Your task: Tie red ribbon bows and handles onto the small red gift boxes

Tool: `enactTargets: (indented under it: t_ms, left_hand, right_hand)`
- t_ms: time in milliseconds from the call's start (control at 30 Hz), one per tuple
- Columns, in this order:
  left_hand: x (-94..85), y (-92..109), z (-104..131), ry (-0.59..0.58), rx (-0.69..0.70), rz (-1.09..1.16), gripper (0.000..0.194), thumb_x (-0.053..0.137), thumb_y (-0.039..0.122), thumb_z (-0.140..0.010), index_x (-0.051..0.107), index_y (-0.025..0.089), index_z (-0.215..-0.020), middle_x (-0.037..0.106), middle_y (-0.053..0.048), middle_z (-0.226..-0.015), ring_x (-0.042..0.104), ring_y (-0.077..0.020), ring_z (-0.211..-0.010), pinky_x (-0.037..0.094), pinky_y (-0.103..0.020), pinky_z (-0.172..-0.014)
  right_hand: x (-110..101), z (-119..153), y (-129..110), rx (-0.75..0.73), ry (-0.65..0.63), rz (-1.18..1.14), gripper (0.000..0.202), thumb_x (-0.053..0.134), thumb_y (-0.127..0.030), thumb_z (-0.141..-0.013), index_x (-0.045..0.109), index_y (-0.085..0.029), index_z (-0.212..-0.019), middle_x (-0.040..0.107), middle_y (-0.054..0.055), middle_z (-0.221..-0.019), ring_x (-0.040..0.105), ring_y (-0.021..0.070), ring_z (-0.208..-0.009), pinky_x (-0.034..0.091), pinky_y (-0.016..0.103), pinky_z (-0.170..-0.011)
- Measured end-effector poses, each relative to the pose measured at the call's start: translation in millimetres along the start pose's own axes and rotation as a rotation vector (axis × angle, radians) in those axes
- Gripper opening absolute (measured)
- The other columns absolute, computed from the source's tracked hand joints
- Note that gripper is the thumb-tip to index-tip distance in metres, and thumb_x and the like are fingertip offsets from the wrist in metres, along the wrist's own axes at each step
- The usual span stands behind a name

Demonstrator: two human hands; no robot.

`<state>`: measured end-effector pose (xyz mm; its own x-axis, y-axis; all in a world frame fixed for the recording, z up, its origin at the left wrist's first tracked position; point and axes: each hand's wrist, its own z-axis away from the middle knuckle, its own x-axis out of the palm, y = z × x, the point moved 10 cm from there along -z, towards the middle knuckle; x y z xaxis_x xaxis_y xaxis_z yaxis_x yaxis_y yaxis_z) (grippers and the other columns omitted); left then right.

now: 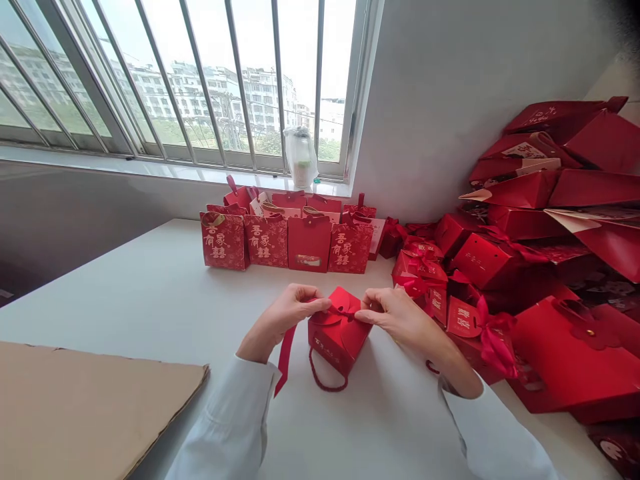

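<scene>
A small red gift box (pixel 339 337) with gold lettering on its side stands on the white table, a dark red cord handle (pixel 330 387) looping down its front. Across its top runs a red ribbon (pixel 285 360), one long tail hanging at the left. My left hand (pixel 290 313) pinches the ribbon at the box's upper left, thumb and fingers together. At the upper right, my right hand (pixel 395 312) is closed on the ribbon too, its thumb over the box top.
Upright red gift bags (pixel 267 241) line the table's (pixel 150 287) back edge below a barred window. Many red boxes (pixel 493 257) are heaped at right. Brown cardboard (pixel 90 407) lies front left. A plastic-wrapped jar (pixel 301 158) stands on the windowsill.
</scene>
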<state>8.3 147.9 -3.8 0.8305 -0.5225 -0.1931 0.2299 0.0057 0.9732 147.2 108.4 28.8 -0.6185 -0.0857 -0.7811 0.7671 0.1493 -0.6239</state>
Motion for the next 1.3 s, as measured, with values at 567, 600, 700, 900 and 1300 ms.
enactTargets:
  t_ms: [567, 600, 700, 900, 1300]
  left_hand:
    - [-6.3, 9, 4, 0.046, 0.053, -0.055, 0.038, 0.062, 0.05, -0.073, 0.05, 0.018, -0.056, 0.044, 0.004, -0.057, 0.036, -0.011, -0.057, 0.024, -0.025, -0.054]
    - [-6.2, 8, 3, 0.039, 0.055, -0.065, 0.039, 0.062, 0.05, -0.073, 0.05, 0.018, -0.056, 0.043, 0.004, -0.057, 0.036, -0.011, -0.057, 0.024, -0.025, -0.054]
    - [-5.7, 5, 3, 0.01, 0.036, -0.082, 0.039, 0.061, 0.05, -0.074, 0.048, 0.017, -0.055, 0.041, 0.004, -0.057, 0.034, -0.0106, -0.056, 0.023, -0.024, -0.053]
    - [1.6, 10, 8, -0.101, 0.041, -0.071, 0.038, 0.062, 0.046, -0.073, 0.049, 0.017, -0.052, 0.042, 0.004, -0.056, 0.035, -0.0108, -0.058, 0.025, -0.025, -0.056]
    - [-4.5, 29, 19, -0.142, 0.125, -0.078, 0.023, 0.073, 0.039, -0.068, 0.073, 0.017, -0.065, 0.064, -0.006, -0.087, 0.055, -0.015, -0.073, 0.043, -0.026, -0.065]
  right_hand:
    - [-10, -2, -4, 0.022, 0.169, -0.042, 0.017, 0.049, -0.024, -0.084, 0.046, -0.021, -0.068, 0.049, -0.003, -0.059, 0.042, 0.0124, -0.053, 0.031, 0.026, -0.055]
    - [-9, -2, -3, 0.026, 0.162, -0.046, 0.017, 0.049, -0.024, -0.084, 0.046, -0.021, -0.068, 0.05, -0.003, -0.06, 0.043, 0.0126, -0.053, 0.031, 0.026, -0.055]
    - [-10, -2, -2, 0.036, 0.17, -0.032, 0.015, 0.048, -0.022, -0.084, 0.047, -0.021, -0.069, 0.052, -0.002, -0.062, 0.045, 0.0135, -0.056, 0.032, 0.026, -0.056]
    - [-15, -3, -3, 0.015, 0.185, -0.049, 0.006, 0.048, -0.02, -0.082, 0.054, -0.021, -0.083, 0.056, -0.003, -0.064, 0.05, 0.0144, -0.062, 0.035, 0.026, -0.062]
    - [-5, -8, 0, -0.014, 0.137, -0.088, 0.01, 0.047, -0.018, -0.08, 0.055, -0.02, -0.087, 0.054, -0.004, -0.06, 0.048, 0.0129, -0.056, 0.033, 0.024, -0.056]
